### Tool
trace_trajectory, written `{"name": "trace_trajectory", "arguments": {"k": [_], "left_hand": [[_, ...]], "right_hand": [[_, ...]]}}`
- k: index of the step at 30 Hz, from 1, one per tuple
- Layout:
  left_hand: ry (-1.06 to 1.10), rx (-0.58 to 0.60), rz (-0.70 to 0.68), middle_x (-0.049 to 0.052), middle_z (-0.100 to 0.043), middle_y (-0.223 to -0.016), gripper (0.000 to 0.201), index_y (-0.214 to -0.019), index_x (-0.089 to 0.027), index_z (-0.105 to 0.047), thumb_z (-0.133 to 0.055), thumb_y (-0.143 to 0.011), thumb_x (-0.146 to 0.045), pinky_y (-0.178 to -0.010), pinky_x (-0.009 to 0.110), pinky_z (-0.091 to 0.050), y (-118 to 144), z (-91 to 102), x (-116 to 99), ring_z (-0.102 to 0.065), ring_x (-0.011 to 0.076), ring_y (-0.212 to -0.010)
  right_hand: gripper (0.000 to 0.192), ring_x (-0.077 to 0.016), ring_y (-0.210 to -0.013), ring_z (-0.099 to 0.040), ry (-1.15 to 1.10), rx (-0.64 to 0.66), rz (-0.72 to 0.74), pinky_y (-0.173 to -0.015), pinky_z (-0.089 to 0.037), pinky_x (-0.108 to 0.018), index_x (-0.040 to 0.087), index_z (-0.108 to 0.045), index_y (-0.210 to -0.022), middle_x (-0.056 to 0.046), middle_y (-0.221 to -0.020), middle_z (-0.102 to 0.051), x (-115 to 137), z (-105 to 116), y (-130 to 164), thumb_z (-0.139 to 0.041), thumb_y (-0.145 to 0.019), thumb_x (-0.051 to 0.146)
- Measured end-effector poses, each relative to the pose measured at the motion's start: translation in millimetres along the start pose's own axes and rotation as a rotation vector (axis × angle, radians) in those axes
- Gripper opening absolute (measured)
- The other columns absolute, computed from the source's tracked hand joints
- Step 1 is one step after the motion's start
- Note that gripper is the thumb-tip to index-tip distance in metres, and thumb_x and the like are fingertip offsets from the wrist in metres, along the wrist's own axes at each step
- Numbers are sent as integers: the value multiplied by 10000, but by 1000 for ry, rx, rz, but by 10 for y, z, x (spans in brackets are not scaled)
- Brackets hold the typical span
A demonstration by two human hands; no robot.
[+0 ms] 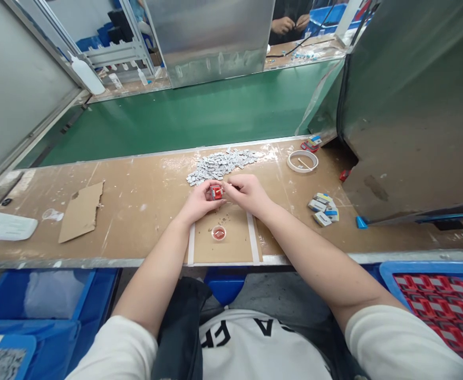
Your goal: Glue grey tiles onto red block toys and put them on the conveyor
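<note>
We see our left hand (199,199) and right hand (246,193) meeting over the workbench (136,200), both pinching a small red part (216,192) between the fingertips. Just beyond the grip lies a pile of grey pieces (220,163); just below it, a small round cup (219,233).

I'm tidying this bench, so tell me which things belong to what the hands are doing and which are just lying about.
In use:
left hand and right hand, both on the small red plastic part
pile of small grey flat pieces
small round dish with red inside

Lying about:
torn brown cardboard scrap
white tape ring
white squeeze bottle
</note>
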State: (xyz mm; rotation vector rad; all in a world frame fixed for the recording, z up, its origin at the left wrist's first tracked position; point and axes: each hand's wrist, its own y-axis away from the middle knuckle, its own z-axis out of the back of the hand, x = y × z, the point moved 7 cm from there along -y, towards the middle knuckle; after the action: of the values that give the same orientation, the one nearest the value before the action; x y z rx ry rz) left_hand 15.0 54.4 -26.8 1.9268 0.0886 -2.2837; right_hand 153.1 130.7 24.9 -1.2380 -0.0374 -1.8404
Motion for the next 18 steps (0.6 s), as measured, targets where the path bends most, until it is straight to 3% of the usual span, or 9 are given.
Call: {"name": "trace_trajectory", "arguments": {"k": [18], "left_hand": [[21, 6, 2, 0, -674, -915, 616, -1187, -189, -656, -967, -702, -408, -597, 243, -534, -9, -17, -33, -619, 120, -665]], "right_hand": [[417, -98, -568, -345, -23, 108, -30, -599, -230, -294, 219, -347, -593, 48, -555, -364, -15, -63, 12, -543, -946, 320]]}}
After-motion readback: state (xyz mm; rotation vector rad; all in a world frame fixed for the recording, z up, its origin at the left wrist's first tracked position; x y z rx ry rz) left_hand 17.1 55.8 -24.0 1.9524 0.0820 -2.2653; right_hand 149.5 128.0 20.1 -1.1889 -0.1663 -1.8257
